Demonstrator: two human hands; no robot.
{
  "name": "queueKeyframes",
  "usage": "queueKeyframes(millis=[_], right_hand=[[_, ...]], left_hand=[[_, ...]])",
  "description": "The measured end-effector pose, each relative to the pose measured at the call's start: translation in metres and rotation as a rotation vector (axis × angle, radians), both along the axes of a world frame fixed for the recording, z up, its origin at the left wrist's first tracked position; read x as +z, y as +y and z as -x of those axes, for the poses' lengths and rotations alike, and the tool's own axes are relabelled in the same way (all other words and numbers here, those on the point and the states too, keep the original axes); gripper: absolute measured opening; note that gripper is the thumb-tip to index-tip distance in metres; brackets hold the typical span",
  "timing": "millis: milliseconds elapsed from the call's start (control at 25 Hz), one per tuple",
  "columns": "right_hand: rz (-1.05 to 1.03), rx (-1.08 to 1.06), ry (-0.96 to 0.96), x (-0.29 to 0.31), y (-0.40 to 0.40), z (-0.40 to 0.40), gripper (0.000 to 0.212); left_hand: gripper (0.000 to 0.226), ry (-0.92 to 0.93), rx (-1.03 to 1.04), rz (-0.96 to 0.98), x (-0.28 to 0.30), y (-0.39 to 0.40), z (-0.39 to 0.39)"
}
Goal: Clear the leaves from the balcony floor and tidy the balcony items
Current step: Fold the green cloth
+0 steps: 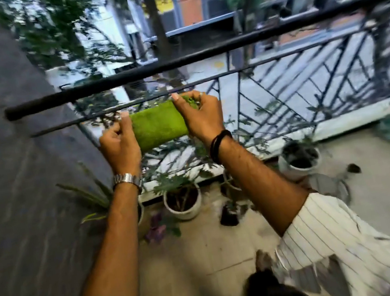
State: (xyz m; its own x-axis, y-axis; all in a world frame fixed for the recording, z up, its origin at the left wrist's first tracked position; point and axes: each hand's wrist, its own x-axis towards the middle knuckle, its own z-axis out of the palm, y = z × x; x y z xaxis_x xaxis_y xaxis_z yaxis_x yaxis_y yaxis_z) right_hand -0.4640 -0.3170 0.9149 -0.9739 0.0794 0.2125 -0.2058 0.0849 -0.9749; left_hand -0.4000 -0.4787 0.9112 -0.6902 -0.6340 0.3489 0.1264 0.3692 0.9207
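Left hand (pixel 118 145) and right hand (pixel 200 118) both pinch green cloth (pixel 158 125) with curled fingers, at railing (pixel 223 46) near its left end. No readable writing.

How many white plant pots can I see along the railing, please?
3 clearly: one pot between the forearms, one pot to the right, one pot partly behind the right forearm. A fourth may be hidden behind the left forearm.

A grey wall (pixel 2 155) runs along the left edge of the pale balcony floor (pixel 389 178). A black metal railing (pixel 198 56) closes the far edge, with trees and buildings blurred beyond in daylight.
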Motion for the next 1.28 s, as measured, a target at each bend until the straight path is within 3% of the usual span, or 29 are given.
queueKeyframes(millis=[80,200,440,560,1040,1280], right_hand=[[-0.012,-0.090,-0.057,-0.026,0.050,0.000,0.032],[-0.015,-0.233,-0.103,-0.050,0.123,0.005,0.041],[0.034,-0.522,-0.176,-0.096,0.286,0.019,0.030],[0.065,-0.661,-0.232,-0.121,0.375,0.022,0.030],[0.087,-1.158,-0.313,-0.132,0.707,0.019,0.026],[0.114,-1.265,-0.390,-0.157,0.838,0.055,0.021]], left_hand=[[0.069,-0.059,-0.077,-0.028,-0.023,0.044,0.016],[0.060,-0.124,-0.182,-0.055,-0.037,0.116,0.039],[0.068,-0.193,-0.449,-0.053,-0.081,0.278,0.103],[0.061,-0.255,-0.553,-0.022,-0.110,0.371,0.127],[0.059,-0.333,-0.967,0.088,-0.128,0.744,0.194],[0.059,-0.357,-1.056,0.106,-0.172,0.889,0.248]])
